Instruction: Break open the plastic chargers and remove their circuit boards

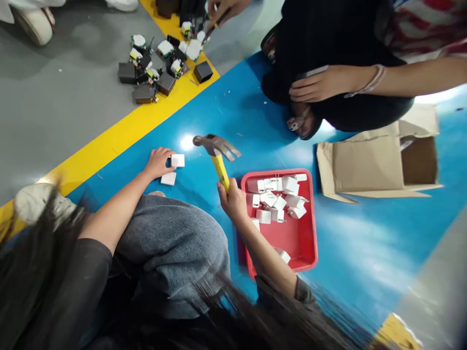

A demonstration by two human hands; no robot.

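My right hand (234, 200) is wrapped round the yellow handle of a claw hammer (221, 167), raised above the blue floor with its metal head pointing away from me. On the floor to the left, my left hand (159, 163) grips a white charger block (177, 160) between thumb and fingers. A second white block (168, 179) lies just below it, close to the thumb. To the right of my right forearm sits a red tray (313, 218) with several white charger blocks (290, 185) in it, some showing metal prongs. My forearm covers part of the tray's left side.
An open cardboard box (368, 165) lies right of the tray. Another person squats beyond it, one hand (310, 86) on the knee. Black casings and circuit parts (166, 82) are heaped across the yellow line (120, 131), where another hand (228, 8) holds a tool.
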